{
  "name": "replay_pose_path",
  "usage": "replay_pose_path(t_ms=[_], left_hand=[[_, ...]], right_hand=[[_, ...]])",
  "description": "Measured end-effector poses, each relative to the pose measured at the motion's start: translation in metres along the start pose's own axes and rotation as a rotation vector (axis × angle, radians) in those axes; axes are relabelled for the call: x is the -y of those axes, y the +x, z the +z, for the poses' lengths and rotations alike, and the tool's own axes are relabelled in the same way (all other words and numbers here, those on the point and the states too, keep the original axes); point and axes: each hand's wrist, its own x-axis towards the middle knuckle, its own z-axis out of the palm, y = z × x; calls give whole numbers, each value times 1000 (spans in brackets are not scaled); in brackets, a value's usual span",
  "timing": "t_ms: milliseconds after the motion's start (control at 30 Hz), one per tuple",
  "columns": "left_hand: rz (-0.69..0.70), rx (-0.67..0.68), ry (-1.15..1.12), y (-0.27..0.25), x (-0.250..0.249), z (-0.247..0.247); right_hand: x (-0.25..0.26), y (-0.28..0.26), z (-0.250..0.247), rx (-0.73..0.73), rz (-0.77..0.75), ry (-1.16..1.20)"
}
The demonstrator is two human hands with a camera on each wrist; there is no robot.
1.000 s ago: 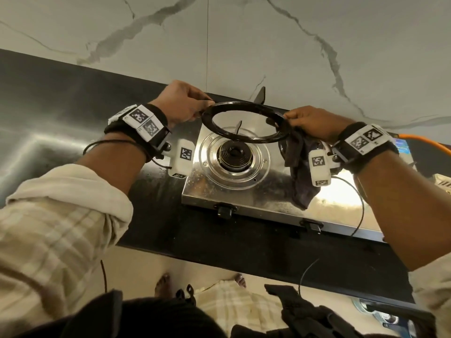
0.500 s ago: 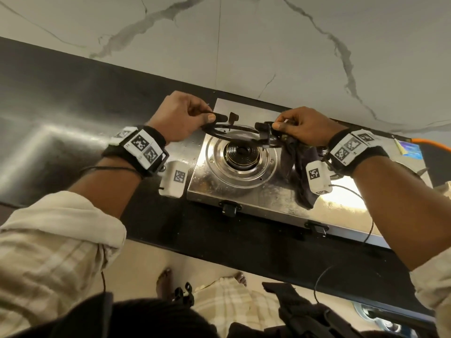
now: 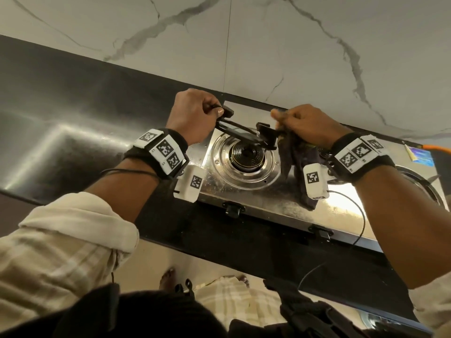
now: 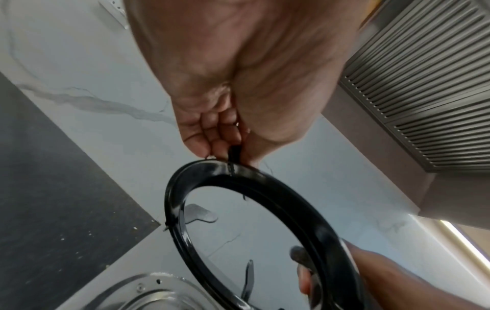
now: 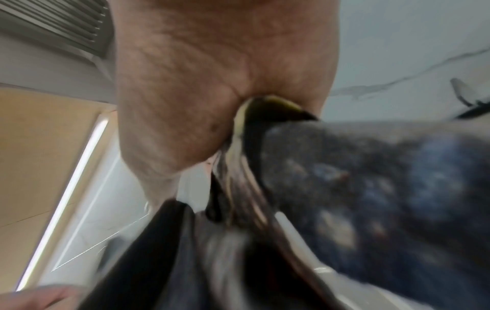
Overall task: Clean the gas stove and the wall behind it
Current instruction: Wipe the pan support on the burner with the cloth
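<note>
Left hand (image 3: 192, 115) pinches one prong of the black pan-support ring (image 3: 241, 132), thumb on top, fingers curled under; the left wrist view shows the fingertips (image 4: 212, 144) closed on a small tab at the ring's rim. Right hand (image 3: 307, 123) grasps the opposite side of the ring together with a dark cloth (image 3: 297, 167), fingers curled tight; the right wrist view is blurred, so only bunched cloth (image 5: 371, 188) coming out of the fist reads clearly. Ring is held tilted, lifted off, above the burner (image 3: 246, 154); it sits at about 12 o'clock from the burner head, between the two hands. Cloth hangs down from the right hand at 3 o'clock of the burner, its lower end near the stove top. Steel gas stove (image 3: 268, 203) sits on the black surface (image 3: 73, 113), its back edge against the white marble-pattern wall (image 3: 292, 45). Two black knobs show on the stove's front edge at 6 o'clock. Orange hose (image 3: 439, 148) at the far right, 3 o'clock. Part of a second burner ring is visible at the right edge. Both wrists wear black bands with square coded tags.
</note>
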Motion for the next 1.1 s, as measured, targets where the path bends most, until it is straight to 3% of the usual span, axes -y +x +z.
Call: replay_pose_path(t_ms=[100, 333, 533, 1100], left_hand=[[32, -26, 9, 3, -7, 5], [35, -2, -28, 3, 1, 19], [-41, 17, -98, -14, 23, 41], [-82, 63, -165, -27, 48, 44]], right_hand=[[10, -6, -1, 70, -44, -81], [19, -20, 14, 19, -47, -119], [11, -22, 43, -147, -36, -190], [20, -23, 59, -177, -67, -373]])
